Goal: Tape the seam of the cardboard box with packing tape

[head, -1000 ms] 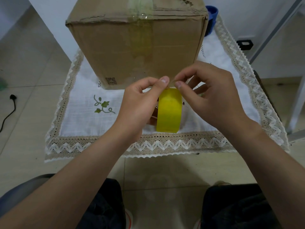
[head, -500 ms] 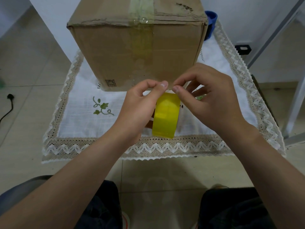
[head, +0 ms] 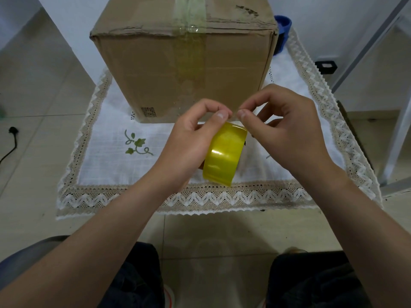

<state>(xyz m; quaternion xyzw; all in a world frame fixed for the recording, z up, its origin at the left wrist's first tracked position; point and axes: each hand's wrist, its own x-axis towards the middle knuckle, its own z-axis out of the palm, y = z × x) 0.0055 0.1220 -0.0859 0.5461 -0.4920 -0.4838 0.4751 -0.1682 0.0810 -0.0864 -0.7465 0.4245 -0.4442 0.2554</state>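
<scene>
I hold the yellow tape roll (head: 224,155) in my left hand (head: 189,145), palm against its left side, with the thumb pressed on the top of the roll. My right hand (head: 287,130) sits just beside it, thumb and forefinger pinched narrow at the roll's top edge, where I judge the free end of the tape lies; the end itself is too thin and clear to make out. The cardboard box (head: 182,63) stands on the lace-edged cloth (head: 138,165) covering the worktop, directly behind my hands and apart from them. A strip of tape (head: 189,52) already runs across its top seam and down the near face. I judge the step in hand to be lifting the tape end for a further strip. Risks noted: the end may split or tear lengthwise if picked at one corner only, leaving a sliver instead of full width. If pulled free too fast, the strip could fold and stick to itself or to my fingers (head: 242,113). The roll is supported on one side only, so a sharp tug could twist it out of my left hand. A strip laid askew would miss the seam and wrinkle over the box edge.
</scene>
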